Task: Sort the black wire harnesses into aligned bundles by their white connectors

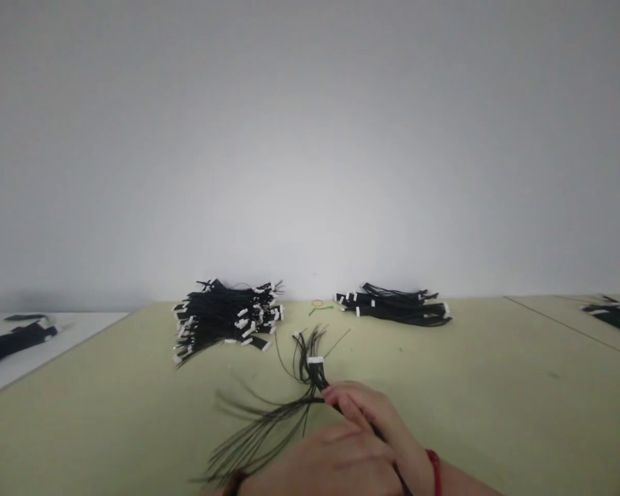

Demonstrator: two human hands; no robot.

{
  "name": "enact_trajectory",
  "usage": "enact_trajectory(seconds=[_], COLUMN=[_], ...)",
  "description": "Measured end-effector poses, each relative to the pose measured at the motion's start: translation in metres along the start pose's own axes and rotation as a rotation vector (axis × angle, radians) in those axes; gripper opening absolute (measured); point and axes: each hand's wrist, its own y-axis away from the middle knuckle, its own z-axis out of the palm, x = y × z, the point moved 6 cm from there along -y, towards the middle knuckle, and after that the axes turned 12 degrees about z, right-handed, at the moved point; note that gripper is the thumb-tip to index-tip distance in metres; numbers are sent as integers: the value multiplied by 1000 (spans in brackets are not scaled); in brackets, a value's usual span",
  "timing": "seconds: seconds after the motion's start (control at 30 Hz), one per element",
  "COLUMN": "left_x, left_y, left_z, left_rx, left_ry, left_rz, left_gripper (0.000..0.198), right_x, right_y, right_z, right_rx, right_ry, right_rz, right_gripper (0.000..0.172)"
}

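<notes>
Both my hands meet at the bottom middle of the pale green table [496, 386]. My right hand [377, 417], with a red band at its wrist, pinches a bunch of thin black wires [269, 420] close behind a white connector [315, 359]. Loose wire ends fan out to the left and upward from the connector. My left hand [325, 461] lies curled just in front, fingers closed against the same bunch; its fingertips are partly hidden.
A large pile of black wire harnesses with white connectors [227, 318] lies at the back left, and a smaller pile [397, 304] at the back right. A rubber band and green tie [319, 306] rest between them. More black harnesses lie at the far right [617, 315] and on a white table left [10, 339].
</notes>
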Motion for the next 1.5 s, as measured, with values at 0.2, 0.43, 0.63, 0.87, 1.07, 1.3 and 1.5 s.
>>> enact_trajectory(seconds=[0.2,0.43,0.63,0.87,1.07,1.3,1.5], left_x=[-62,-72,-69,-83,-98,-101,-77], left_y=[32,-5,-35,-27,10,46,20], left_z=[-30,-39,-72,-86,-126,-163,-147], left_rx=[294,185,229,417,650,880,789], left_ry=[339,648,635,265,-81,-431,-431], left_rz=[-568,-557,-525,-542,-653,-670,-464], left_gripper=[51,21,17,15,19,18,18], right_x=[-36,-135,-167,-145,-127,-127,-123], right_y=[7,-23,-32,-46,-49,-46,-52], right_z=[-24,-71,-106,-109,-127,-159,-86], right_rx=[28,171,397,299,99,234,59], right_ry=[-443,-722,-954,-761,-609,-513,-90], right_rz=[-40,-351,-491,-341,-244,-241,-47], right_gripper=[41,39,43,30,32,15,37])
